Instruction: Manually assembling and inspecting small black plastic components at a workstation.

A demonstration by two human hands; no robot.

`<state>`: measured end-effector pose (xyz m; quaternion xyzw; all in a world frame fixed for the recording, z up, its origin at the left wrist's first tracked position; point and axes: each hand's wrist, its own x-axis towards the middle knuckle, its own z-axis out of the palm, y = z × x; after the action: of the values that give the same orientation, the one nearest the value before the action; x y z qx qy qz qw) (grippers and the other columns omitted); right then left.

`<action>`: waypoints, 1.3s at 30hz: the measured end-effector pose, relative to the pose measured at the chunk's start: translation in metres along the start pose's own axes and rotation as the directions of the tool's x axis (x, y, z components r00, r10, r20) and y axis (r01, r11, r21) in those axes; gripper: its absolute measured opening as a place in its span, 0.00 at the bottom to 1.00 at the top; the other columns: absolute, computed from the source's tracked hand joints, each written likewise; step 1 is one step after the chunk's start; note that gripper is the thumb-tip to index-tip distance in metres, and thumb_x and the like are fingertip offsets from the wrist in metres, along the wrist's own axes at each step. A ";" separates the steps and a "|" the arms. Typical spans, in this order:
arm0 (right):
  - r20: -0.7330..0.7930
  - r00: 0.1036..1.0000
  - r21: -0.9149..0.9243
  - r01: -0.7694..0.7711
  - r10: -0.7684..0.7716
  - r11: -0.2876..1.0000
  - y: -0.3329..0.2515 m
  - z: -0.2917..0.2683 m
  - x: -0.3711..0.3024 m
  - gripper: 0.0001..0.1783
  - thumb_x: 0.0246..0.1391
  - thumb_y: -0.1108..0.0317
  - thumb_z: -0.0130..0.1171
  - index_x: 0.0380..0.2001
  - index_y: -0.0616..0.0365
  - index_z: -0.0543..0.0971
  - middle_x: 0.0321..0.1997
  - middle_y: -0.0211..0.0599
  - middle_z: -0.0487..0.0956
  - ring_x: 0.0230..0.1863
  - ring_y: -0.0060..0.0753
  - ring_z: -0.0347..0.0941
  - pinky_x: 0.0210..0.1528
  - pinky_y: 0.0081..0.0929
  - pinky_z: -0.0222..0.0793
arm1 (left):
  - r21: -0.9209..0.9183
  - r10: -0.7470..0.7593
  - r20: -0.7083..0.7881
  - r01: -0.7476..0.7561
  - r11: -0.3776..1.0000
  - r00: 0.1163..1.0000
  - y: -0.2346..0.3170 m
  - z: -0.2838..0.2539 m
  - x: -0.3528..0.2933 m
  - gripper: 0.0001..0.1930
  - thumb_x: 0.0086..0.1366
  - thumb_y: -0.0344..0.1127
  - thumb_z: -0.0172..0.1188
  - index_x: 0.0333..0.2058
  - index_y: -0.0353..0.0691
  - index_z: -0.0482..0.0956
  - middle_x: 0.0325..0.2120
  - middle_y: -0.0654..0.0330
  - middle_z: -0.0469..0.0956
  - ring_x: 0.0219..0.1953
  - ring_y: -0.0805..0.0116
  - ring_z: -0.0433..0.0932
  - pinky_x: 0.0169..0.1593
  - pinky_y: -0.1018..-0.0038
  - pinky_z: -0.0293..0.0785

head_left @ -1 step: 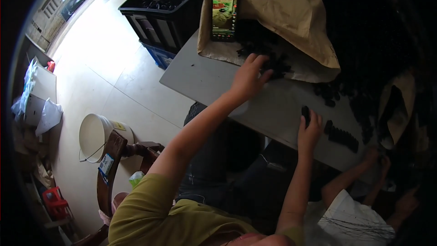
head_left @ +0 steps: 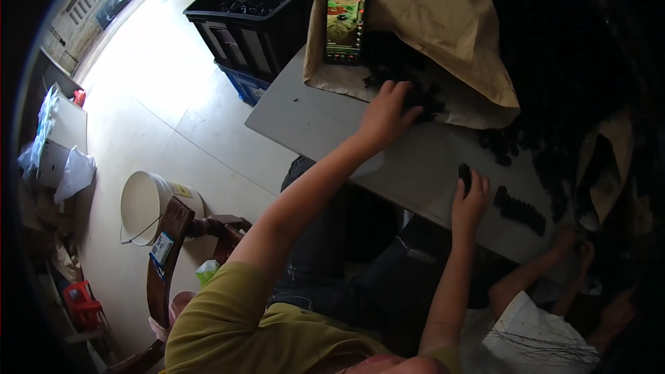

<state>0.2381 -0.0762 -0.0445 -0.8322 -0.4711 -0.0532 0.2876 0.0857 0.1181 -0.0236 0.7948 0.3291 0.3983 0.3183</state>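
Observation:
My left hand (head_left: 388, 114) reaches into a pile of small black parts (head_left: 433, 105) at the mouth of a brown paper sack (head_left: 443, 21). Its thumb and fingers are apart, with dark parts between and under them; no single piece stands out in its grasp. Close to the table's front edge, my right hand (head_left: 471, 201) is closed on a small dark oblong piece (head_left: 465, 177), whose upper end shows above the fingers. To its right, similar black pieces (head_left: 519, 210) stand side by side in a row on the grey table (head_left: 409, 159). Their exact kind is too dark to tell.
A phone (head_left: 344, 31) with a lit screen leans on the sack. Beyond the table's left end stands a black crate (head_left: 242, 34) full of dark parts. Another person's hands (head_left: 571, 241) work at the right. A white bucket (head_left: 149, 204) and wooden chair (head_left: 163, 263) are at left.
My left hand has shifted very slightly to the right over the pile. The whole view has also moved a little; my right hand still holds the dark piece.

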 end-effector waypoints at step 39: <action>0.146 0.957 0.227 0.214 -0.250 0.950 -0.062 -0.033 -0.038 0.20 0.44 0.81 0.58 0.45 0.67 0.74 0.41 0.43 0.69 0.41 0.43 0.71 0.43 0.33 0.69 | -0.442 -0.005 0.365 0.178 0.879 0.931 0.033 0.013 -0.083 0.10 0.58 0.30 0.58 0.38 0.33 0.78 0.29 0.52 0.80 0.32 0.61 0.81 0.36 0.71 0.75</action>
<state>0.1723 -0.0981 -0.0038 -0.7374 -0.5922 0.0354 0.3228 0.0671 0.0314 -0.0391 0.7362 0.1986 0.3008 0.5728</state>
